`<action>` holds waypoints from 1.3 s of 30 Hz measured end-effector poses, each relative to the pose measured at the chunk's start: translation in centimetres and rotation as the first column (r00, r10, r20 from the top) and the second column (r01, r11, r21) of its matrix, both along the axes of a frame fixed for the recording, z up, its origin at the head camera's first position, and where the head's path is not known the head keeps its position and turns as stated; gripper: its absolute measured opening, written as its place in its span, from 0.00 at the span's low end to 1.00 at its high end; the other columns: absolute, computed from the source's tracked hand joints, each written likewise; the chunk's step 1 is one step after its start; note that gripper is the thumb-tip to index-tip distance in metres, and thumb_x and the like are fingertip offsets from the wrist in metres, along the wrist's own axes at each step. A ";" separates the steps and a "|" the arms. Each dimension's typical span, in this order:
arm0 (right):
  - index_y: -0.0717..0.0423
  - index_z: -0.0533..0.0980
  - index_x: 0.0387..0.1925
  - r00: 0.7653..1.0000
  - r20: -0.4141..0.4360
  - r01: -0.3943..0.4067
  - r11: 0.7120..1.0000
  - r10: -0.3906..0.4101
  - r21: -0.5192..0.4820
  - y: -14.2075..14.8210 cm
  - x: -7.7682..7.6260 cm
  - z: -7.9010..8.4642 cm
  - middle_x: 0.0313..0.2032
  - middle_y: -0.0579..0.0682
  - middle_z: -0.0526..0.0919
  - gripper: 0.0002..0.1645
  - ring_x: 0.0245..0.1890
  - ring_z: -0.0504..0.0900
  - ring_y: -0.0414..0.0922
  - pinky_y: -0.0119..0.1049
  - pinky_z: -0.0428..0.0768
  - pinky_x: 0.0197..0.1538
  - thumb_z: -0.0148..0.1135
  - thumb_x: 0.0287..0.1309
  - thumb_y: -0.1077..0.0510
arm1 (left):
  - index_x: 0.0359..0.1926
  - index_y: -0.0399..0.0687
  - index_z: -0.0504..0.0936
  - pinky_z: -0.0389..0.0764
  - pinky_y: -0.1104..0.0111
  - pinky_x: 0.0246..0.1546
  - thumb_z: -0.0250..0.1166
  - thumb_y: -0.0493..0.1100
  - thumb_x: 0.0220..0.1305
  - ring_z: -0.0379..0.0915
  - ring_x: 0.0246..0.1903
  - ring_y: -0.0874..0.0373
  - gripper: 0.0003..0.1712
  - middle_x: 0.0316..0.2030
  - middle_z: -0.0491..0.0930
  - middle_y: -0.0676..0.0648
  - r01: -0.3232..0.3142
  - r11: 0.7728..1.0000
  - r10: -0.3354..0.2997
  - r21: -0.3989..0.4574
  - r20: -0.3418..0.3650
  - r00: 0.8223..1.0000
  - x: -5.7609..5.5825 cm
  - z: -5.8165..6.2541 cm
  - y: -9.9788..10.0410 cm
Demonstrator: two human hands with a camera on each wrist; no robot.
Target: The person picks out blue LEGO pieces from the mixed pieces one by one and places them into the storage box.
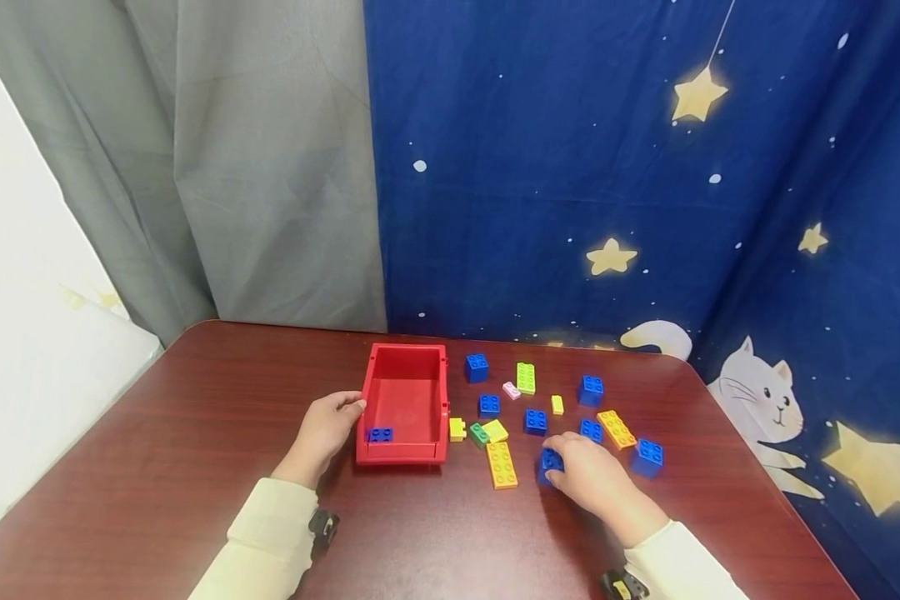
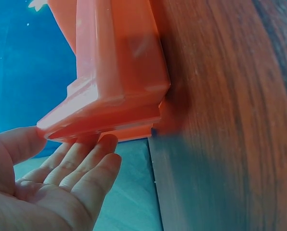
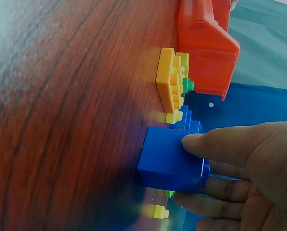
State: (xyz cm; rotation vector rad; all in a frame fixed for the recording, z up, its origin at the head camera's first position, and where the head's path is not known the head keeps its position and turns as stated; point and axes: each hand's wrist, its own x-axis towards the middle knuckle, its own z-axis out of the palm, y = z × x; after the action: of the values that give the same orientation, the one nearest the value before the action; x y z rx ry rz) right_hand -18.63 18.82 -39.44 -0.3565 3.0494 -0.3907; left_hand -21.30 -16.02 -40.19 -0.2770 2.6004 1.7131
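At the left wall of an open red box (image 1: 408,451), my left hand (image 1: 333,425) holds the rim. In the left wrist view the thumb (image 2: 20,144) meets the edge of the rim, with the other fingers partly behind it. One blue brick (image 1: 380,434) lies inside the box, in its near left corner. My right hand (image 1: 588,472) pinches a blue toy brick (image 3: 167,156) at the near side of the scattered bricks. The thumb lies on one face of this brick; the fingers behind it are partly hidden.
Right of the box lie several more blue bricks (image 1: 477,367), orange bricks (image 1: 502,465), a green brick (image 1: 479,434), a lime brick (image 1: 526,378), a pink brick (image 1: 512,390) and yellow bricks (image 1: 457,429). Curtains (image 1: 495,208) hang behind the brown table (image 1: 217,433).
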 end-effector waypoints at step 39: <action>0.59 0.78 0.52 0.988 -0.153 -0.010 0.998 0.000 -0.065 -1.0 0.0 0.8 0.50 0.57 0.81 0.27 0.52 0.79 0.56 0.53 0.79 0.53 0.74 0.48 0.58 | 0.61 0.31 0.72 0.70 0.46 0.59 0.52 0.38 0.71 0.68 0.58 0.37 0.22 0.58 0.72 0.29 -0.017 1.000 0.017 0.023 -0.024 1.000 0.0 -0.1 0.1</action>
State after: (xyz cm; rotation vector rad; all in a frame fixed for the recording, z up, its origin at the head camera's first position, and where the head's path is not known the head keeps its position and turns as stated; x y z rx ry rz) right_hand -18.64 17.85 -38.63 -0.4165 3.1895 -0.4858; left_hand -21.28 -15.91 -40.30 -0.2803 2.6014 1.7606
